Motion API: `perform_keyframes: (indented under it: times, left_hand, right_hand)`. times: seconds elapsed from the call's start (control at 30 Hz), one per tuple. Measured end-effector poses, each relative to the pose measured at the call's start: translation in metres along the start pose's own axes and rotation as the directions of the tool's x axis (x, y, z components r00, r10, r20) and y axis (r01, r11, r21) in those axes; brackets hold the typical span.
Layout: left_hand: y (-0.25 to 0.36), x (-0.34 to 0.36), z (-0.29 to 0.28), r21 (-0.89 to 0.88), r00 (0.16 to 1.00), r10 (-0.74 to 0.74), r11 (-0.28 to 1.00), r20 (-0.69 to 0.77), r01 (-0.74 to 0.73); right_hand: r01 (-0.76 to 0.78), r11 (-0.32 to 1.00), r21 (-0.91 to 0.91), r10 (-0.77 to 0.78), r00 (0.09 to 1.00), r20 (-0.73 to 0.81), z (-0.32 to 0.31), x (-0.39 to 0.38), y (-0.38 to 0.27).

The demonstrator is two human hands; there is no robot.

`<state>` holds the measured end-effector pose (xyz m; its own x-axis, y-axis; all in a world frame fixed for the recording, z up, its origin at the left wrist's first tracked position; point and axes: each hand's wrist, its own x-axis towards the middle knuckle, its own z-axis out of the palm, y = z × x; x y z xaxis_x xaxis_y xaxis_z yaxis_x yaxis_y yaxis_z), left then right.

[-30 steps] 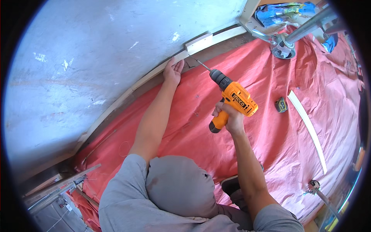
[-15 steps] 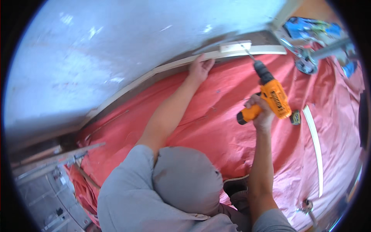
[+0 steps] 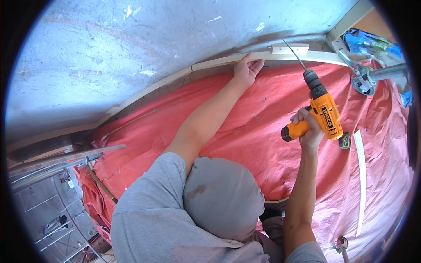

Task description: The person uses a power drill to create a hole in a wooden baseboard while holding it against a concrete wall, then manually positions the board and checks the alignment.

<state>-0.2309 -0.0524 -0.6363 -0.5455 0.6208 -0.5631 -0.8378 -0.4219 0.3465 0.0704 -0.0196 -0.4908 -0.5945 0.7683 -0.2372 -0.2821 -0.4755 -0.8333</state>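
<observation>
A long pale strip (image 3: 215, 62) runs along the foot of the grey-blue wall, with a short white block (image 3: 296, 49) by its right part. My left hand (image 3: 248, 72) touches the strip left of the block, its fingers apart. In my right hand (image 3: 310, 130) is an orange and black cordless drill (image 3: 330, 115), gripped by the handle. The drill's long thin bit points up and left and crosses the block in the picture. Whether the bit touches anything, I cannot tell. A small tape measure (image 3: 345, 140) lies close to the drill's rear end.
Red sheeting (image 3: 245, 131) covers the surface around me. A loose white strip (image 3: 360, 184) lies on it at right. A metal pole with a round plate (image 3: 363, 81) stands far right, near a blue bag (image 3: 372, 43). Metal framing (image 3: 66, 160) shows at left.
The view has shifted, so most things sit farther right in the picture. Relative to the block, the drill bit's tip has moved left and outward. My left hand remains at the strip.
</observation>
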Motion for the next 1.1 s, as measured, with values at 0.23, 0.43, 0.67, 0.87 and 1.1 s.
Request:
perform_keyframes:
  times: [0.23,0.43,0.67,0.87,1.1]
  left_hand:
    - [-0.005,-0.023,-0.017,0.030,0.996,-0.036,0.999,0.087,0.033]
    - [-0.002,-0.028,-0.021,0.037,0.987,-0.021,0.999,0.157,0.015]
    - [-0.005,-0.025,-0.016,0.042,0.988,-0.013,0.999,0.151,0.006]
    - [0.002,-0.011,-0.016,0.003,0.995,0.022,1.000,0.099,-0.023]
    - [-0.010,0.006,0.002,-0.040,0.998,0.005,0.999,0.060,-0.003]
  right_hand:
    - [-0.017,1.000,-0.016,0.017,1.000,0.018,0.008,0.003,0.000]
    - [-0.022,0.999,-0.025,0.022,1.000,0.019,0.017,0.003,-0.002]
    - [-0.038,0.999,-0.034,0.039,0.999,0.020,0.007,0.003,0.001]
    - [-0.052,0.998,-0.044,0.052,0.999,0.014,0.003,0.004,0.007]
    - [0.005,0.993,-0.115,-0.012,0.998,-0.064,-0.010,0.006,0.004]
